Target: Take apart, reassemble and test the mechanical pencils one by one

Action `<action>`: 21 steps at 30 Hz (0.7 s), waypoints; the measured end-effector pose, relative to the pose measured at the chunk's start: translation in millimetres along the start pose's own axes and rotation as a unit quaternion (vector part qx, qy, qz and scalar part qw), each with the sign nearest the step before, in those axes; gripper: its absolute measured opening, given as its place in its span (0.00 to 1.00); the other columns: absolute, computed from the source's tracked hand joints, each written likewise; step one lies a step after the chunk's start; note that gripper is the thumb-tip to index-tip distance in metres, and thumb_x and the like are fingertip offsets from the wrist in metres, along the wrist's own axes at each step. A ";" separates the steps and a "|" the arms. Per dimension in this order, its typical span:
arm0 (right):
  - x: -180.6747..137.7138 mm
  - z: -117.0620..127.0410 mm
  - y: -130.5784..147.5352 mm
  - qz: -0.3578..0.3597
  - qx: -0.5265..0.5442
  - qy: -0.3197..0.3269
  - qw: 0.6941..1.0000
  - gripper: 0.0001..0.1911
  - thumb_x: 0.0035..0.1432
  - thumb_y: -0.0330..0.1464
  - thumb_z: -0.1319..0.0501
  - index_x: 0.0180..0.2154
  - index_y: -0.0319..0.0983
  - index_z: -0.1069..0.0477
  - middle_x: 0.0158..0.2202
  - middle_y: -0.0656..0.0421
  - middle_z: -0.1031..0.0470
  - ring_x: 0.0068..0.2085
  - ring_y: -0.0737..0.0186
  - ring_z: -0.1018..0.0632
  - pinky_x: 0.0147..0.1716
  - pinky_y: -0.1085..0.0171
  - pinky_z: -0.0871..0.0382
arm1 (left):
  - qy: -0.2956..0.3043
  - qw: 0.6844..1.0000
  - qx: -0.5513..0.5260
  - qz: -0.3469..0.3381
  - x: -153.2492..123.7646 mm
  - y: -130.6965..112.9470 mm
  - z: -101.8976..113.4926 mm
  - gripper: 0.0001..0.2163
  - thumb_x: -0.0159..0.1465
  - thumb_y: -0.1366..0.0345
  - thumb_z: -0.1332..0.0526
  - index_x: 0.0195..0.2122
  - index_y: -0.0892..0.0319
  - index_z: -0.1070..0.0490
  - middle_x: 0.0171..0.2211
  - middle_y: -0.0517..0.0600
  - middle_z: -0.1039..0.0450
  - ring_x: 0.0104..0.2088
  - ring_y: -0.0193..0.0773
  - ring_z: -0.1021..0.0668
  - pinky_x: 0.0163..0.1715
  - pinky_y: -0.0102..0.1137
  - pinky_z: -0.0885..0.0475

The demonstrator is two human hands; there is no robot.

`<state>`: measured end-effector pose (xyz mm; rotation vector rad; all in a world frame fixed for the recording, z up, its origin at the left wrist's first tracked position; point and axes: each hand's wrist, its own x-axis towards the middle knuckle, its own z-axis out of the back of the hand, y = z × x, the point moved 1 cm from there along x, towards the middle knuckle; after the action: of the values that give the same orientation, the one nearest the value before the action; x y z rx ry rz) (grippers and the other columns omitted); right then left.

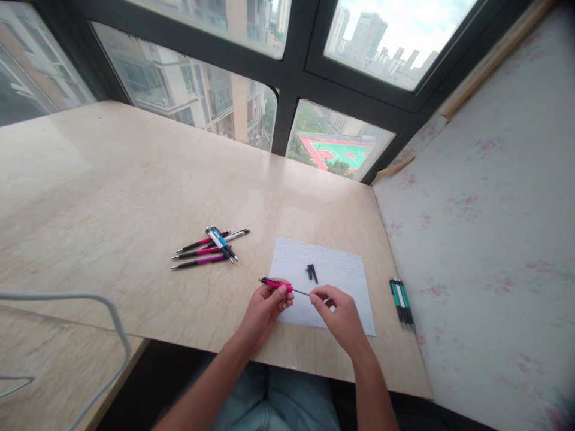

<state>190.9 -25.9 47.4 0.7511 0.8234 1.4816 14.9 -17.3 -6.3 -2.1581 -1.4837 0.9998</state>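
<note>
My left hand is closed around a pink pen barrel with a black top end, above the left edge of a white sheet of paper. A thin dark refill sticks out of the barrel's right end. The fingertips of my right hand pinch the refill's outer tip. On the paper, just beyond my hands, lie small black pen parts, one of them tapered. Handwriting lines cover the sheet's upper part.
To the left lies a loose pile of several pens, pink, purple, blue and white with black. Several green and white pens lie side by side near the papered wall. A pale cable or tube curves at lower left. Windows border the marble-like tabletop.
</note>
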 end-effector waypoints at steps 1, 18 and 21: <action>-0.4 2.1 -0.7 0.001 -0.006 -0.005 1.000 0.09 0.60 0.36 0.40 0.33 0.40 0.24 0.32 0.57 0.21 0.33 0.59 0.23 0.31 0.64 0.32 | 0.001 1.000 0.001 0.000 0.1 0.2 0.3 0.08 0.57 0.65 0.31 0.36 0.63 0.24 0.28 0.50 0.24 0.30 0.33 0.24 0.33 0.27 0.29; -8.3 9.7 -1.0 0.065 -0.054 -0.018 0.996 0.05 0.59 0.30 0.40 0.32 0.41 0.25 0.32 0.58 0.23 0.33 0.61 0.25 0.30 0.65 0.32 | 0.021 0.999 0.046 -0.008 -4.7 -0.9 -5.4 0.09 0.58 0.64 0.31 0.38 0.61 0.26 0.34 0.51 0.21 0.34 0.34 0.21 0.35 0.27 0.29; -9.8 13.5 -5.2 0.062 -0.059 -0.028 0.996 0.06 0.59 0.31 0.40 0.32 0.41 0.24 0.33 0.57 0.23 0.33 0.61 0.25 0.30 0.64 0.32 | 0.024 0.999 0.040 -0.010 -2.9 1.8 -3.3 0.09 0.59 0.64 0.32 0.38 0.60 0.27 0.34 0.51 0.21 0.34 0.33 0.21 0.36 0.26 0.29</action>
<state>205.7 -34.6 50.5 0.7631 0.6500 1.5979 17.8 -20.3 -4.1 -2.0932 -1.4150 0.9760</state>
